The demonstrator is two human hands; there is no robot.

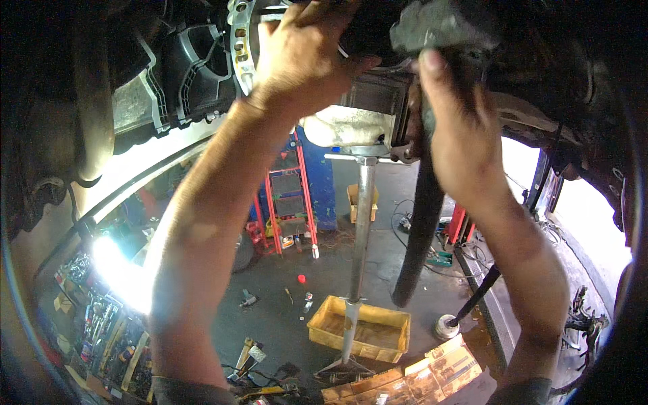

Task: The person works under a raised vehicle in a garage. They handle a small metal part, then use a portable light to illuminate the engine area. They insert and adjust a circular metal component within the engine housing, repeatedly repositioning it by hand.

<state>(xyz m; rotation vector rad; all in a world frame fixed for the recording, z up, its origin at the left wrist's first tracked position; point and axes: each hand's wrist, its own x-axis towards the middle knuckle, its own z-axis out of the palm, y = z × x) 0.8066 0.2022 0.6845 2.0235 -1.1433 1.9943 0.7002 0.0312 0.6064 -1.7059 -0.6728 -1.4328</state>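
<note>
My left hand (304, 57) is raised at the top, next to a pale metal ring with holes (241, 44) on the vehicle's underside. Its thumb stretches out to the right and its fingers reach upward, their tips lost in shadow and at the upper edge. I see nothing held in it. My right hand (466, 142) is closed around a hammer, gripping high on the handle. The grey, block-shaped hammer head (439, 30) sits above my thumb. Its long dark handle (418, 236) slants down below the fist.
A metal support pole (362, 229) stands under a pale part (347, 126) of the vehicle, behind a yellow tub (320, 334). Flattened cardboard (439, 371), a red ladder (307, 196), tools (101, 324) and a bright lamp (120, 273) are around. Dark vehicle parts hang overhead.
</note>
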